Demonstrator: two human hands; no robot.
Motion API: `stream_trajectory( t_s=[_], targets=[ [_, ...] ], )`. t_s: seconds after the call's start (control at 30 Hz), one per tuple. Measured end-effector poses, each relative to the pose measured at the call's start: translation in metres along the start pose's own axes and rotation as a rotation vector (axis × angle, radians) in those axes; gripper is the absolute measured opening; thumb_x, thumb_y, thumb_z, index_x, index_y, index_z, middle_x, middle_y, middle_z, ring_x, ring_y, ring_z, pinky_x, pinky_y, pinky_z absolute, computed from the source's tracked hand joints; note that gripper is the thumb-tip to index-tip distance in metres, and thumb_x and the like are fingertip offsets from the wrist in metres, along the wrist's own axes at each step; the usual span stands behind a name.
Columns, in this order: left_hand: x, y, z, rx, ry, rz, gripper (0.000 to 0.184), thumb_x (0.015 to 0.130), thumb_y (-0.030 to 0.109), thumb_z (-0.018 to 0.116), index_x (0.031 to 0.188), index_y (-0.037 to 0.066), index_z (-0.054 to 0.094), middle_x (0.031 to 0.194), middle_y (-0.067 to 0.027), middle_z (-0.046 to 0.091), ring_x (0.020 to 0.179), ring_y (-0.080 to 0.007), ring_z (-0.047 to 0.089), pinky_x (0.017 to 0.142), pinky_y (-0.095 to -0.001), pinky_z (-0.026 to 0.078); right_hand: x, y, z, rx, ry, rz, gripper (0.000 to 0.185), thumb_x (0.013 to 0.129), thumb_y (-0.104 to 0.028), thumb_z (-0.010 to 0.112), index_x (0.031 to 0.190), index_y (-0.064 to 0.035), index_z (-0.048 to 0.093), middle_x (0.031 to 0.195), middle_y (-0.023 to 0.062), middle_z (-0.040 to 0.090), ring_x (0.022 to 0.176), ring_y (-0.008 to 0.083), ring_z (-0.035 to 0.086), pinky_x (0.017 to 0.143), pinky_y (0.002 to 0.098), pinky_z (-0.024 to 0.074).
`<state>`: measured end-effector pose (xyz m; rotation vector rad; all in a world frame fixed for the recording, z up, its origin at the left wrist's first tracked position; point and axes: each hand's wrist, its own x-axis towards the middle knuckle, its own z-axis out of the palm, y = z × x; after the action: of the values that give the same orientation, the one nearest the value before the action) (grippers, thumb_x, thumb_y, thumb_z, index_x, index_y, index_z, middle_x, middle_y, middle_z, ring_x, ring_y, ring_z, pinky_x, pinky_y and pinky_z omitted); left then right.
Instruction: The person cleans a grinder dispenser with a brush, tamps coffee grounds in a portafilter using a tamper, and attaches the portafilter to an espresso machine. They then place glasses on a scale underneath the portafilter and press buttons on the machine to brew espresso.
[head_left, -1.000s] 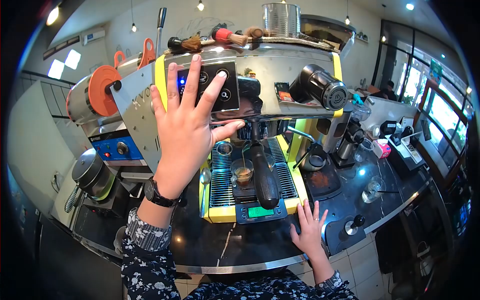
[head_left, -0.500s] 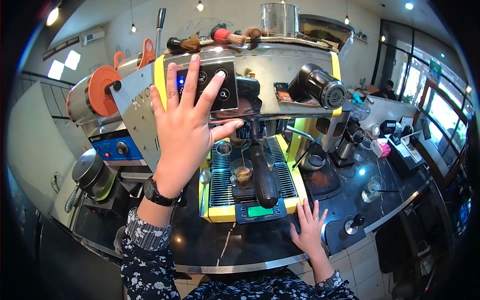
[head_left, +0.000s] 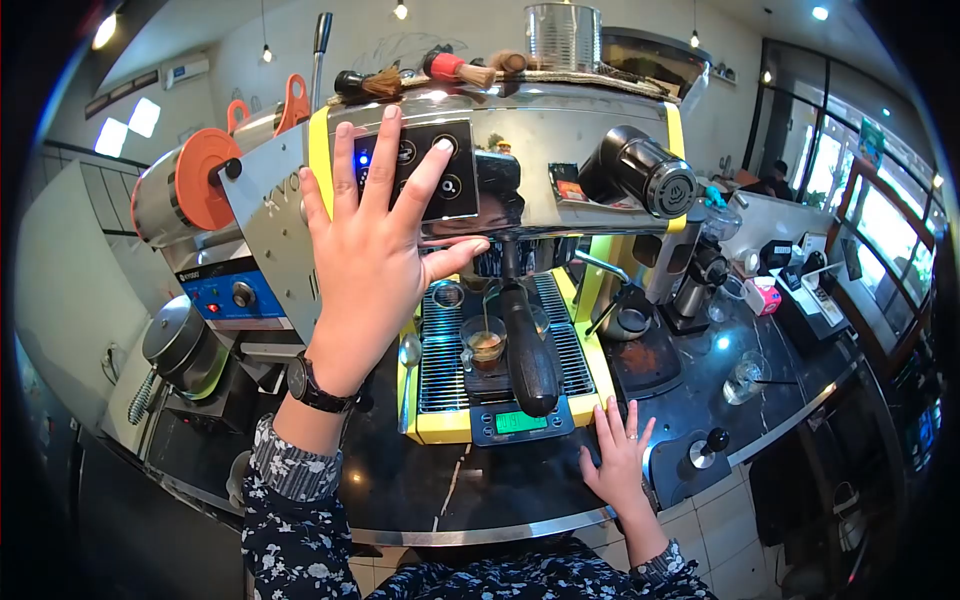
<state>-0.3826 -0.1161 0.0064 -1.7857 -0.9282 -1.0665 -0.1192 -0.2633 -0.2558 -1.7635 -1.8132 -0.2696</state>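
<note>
My left hand (head_left: 372,225) is spread open in front of the espresso machine (head_left: 540,130), its index fingertip on a button at the upper right of the black touch panel (head_left: 459,205). My right hand (head_left: 617,452) lies flat with fingers apart on the dark counter, beside the machine's yellow front corner. A portafilter (head_left: 527,350) with a black handle is locked in the group head. Coffee runs in a thin stream into a small glass cup (head_left: 485,347) beneath it. That cup stands on a digital scale (head_left: 522,424) with a lit green display. A spoon (head_left: 409,352) rests at the drip tray's left.
A tamper (head_left: 708,447) stands on a dark mat right of my right hand. Further right are a drinking glass (head_left: 745,380), a steel milk pitcher (head_left: 630,318) and a tissue box (head_left: 764,296). Brushes (head_left: 458,69) and a tin can (head_left: 563,38) sit on top of the machine.
Both hands hold nearly the same positions. The view has shifted very slightly, and coffee still streams into the cup.
</note>
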Motion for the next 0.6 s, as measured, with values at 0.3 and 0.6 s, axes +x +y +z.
stream_trajectory(
  t_s=[0.3, 0.6],
  targets=[
    [-0.0003, -0.0005, 0.0011, -0.001, 0.008, 0.003, 0.083, 0.071, 0.065, 0.066, 0.140, 0.024, 0.046, 0.156, -0.0095, 0.029, 0.144, -0.0383, 0.022, 0.106, -0.0677, 0.020, -0.0001, 0.0009, 0.0001, 0.000, -0.008, -0.008, 0.069, 0.078, -0.021, 0.066, 0.142, -0.0077, 0.043, 0.151, 0.0164, 0.036, 0.143, 0.0448, 0.020, 0.109, 0.0696, 0.0067],
    [0.0000, -0.0008, 0.0014, -0.012, 0.014, 0.002, 0.083, 0.070, 0.064, 0.068, 0.140, 0.025, 0.046, 0.156, -0.0093, 0.029, 0.144, -0.0380, 0.023, 0.107, -0.0672, 0.020, 0.0004, 0.0009, -0.0003, 0.006, -0.011, -0.016, 0.070, 0.078, -0.021, 0.066, 0.142, -0.0063, 0.043, 0.151, 0.0178, 0.035, 0.142, 0.0468, 0.020, 0.109, 0.0698, 0.0084]
  ],
)
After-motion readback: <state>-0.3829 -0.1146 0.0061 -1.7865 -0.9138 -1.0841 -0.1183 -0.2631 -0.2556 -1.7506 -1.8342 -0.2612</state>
